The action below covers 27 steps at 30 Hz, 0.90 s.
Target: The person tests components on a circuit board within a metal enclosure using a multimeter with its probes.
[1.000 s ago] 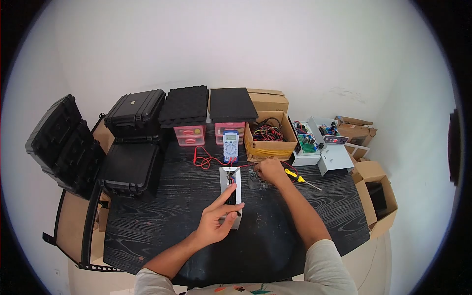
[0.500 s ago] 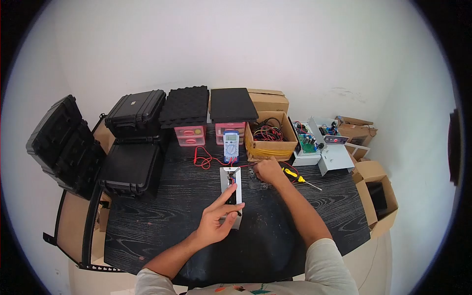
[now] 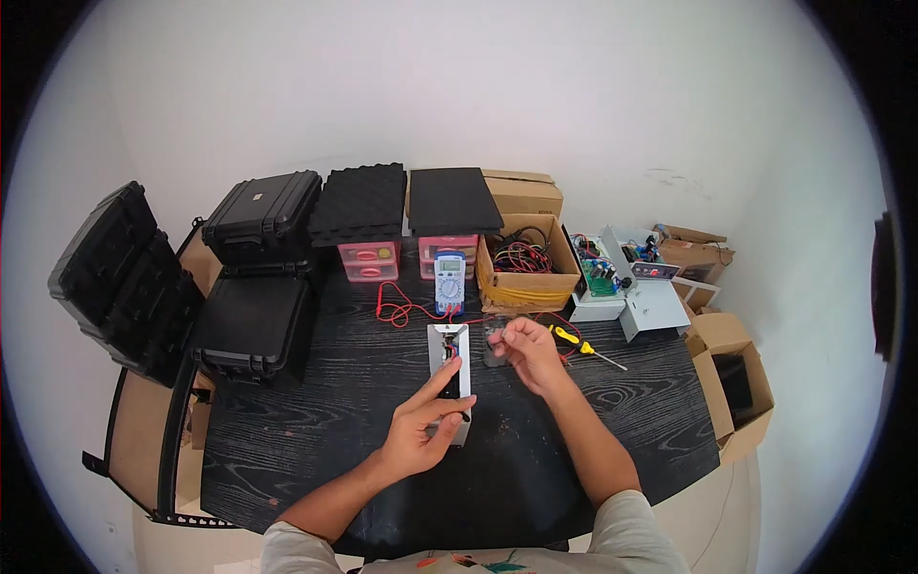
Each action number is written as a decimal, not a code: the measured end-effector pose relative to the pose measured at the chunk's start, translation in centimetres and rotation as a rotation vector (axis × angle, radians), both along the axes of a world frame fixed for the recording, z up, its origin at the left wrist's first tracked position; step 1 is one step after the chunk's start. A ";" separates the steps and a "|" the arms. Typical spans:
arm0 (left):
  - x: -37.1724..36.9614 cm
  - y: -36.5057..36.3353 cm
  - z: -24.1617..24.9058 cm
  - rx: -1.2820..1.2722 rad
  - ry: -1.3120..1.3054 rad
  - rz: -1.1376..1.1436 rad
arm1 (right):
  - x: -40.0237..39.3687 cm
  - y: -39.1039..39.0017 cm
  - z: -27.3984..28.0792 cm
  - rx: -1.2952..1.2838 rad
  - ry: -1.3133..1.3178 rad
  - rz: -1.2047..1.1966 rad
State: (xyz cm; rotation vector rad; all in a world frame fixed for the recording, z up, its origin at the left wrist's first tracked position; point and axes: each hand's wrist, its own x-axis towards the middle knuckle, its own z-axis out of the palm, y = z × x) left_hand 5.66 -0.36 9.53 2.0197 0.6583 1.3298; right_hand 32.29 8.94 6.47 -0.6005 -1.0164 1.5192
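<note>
White plastic is what the left hand (image 3: 418, 432) is resting on: a long open device housing (image 3: 449, 378) lying lengthwise at the middle of the black wooden table (image 3: 335, 430), steadied by the palm at its near end while the index finger is stretched forward along its dark inner part. The right hand (image 3: 526, 349) is raised just beside the far end of the housing, its fingertips pinched together on something small that cannot be made out, above a little clear tray (image 3: 495, 346). A risk is judged here: the small piece could be dropped and lost on the dark grain of the table, because it is gripped only by the fingertips. The red test leads (image 3: 402, 308), which run from the multimeter (image 3: 448, 282) toward the housing, could also be caught by the right wrist, and the meter pulled over. The left forearm is laid diagonally across the table, while the right elbow is bent and lifted. A yellow screwdriver (image 3: 574, 341) lies near the right hand, and a cardboard box of wires (image 3: 524, 268) stands behind it.
</note>
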 end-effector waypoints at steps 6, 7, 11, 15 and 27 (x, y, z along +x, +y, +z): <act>0.0 -0.3 0.3 -0.078 -0.010 -0.008 | -1.7 -3.0 -0.2 0.029 0.218 0.032; 0.0 -0.4 0.4 -0.110 -0.027 -0.019 | -1.7 -3.1 -0.1 0.035 0.210 0.006; 0.1 -0.6 0.7 -0.147 -0.030 -0.022 | -1.0 -2.5 0.0 0.100 -0.066 -0.219; 0.0 -0.5 0.5 -0.104 -0.017 -0.012 | 2.7 1.6 -1.8 0.128 -0.531 -0.432; 0.1 -0.5 0.5 -0.144 -0.051 -0.032 | 4.1 5.6 -2.4 0.526 -1.683 -0.355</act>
